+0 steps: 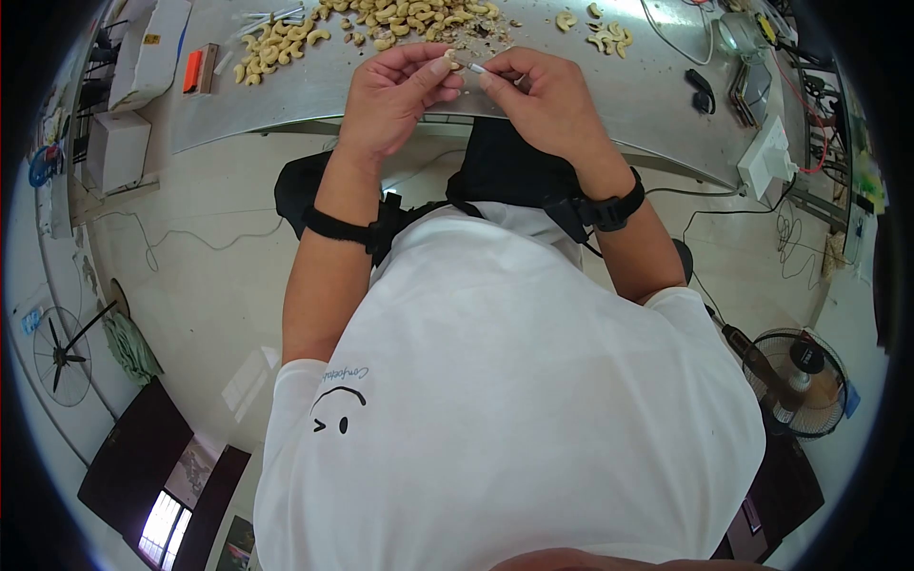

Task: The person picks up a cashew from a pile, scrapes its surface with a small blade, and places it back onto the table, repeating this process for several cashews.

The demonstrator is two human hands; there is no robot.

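My left hand (pixel 395 92) pinches a cashew nut (pixel 453 62) between thumb and fingertips above the near edge of the metal table (pixel 314 88). My right hand (pixel 546 93) is closed on a small tool with a whitish tip (pixel 475 68), whose end points at the nut. Just beyond the hands lies a large pile of cashews (pixel 409 14) with brown crumbs around its right side. Another group of cashews (pixel 276 48) sits to the left, and a few pieces (pixel 609 38) lie to the right.
An orange-and-grey box (pixel 198 70) lies at the table's left. At the right are a black object (pixel 700 92), a glass jar (pixel 740 34), a white power strip (pixel 767 157) and cables. Fans (pixel 798 381) stand on both sides. Black straps circle both forearms.
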